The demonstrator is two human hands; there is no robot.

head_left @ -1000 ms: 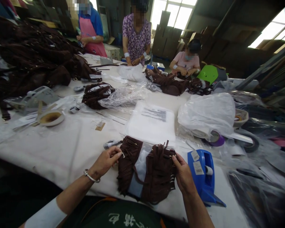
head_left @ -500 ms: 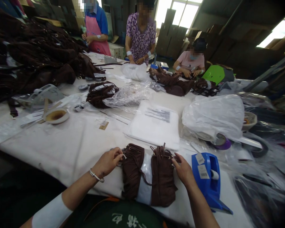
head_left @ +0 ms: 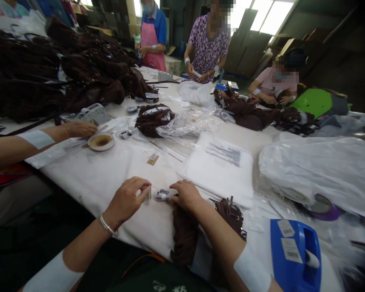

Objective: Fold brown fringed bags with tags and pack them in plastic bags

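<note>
Thumb and fingers of my left hand (head_left: 130, 200) are pressed together over the white table, round something small and clear, perhaps a tag, that is hard to make out. To its right, my right hand (head_left: 187, 196) has its fingers apart beside a small grey-and-white bundle (head_left: 162, 194), its palm over the top of a dark brown fringed bag (head_left: 184, 235). My right forearm hides the middle of that bag. A flat stack of white plastic bags (head_left: 220, 166) lies beyond my hands.
A blue tape dispenser (head_left: 295, 255) stands at the right, near purple tape (head_left: 328, 211). Another person's hand (head_left: 82, 129) is at the left, near a round dish (head_left: 101, 142). Brown bags (head_left: 88, 77) are heaped behind; three people work across the table.
My right hand has crossed left over the bag, toward the small bundle. My left hand has moved off the bag's left edge. Another person's arm has come in at the left. The view has shifted.
</note>
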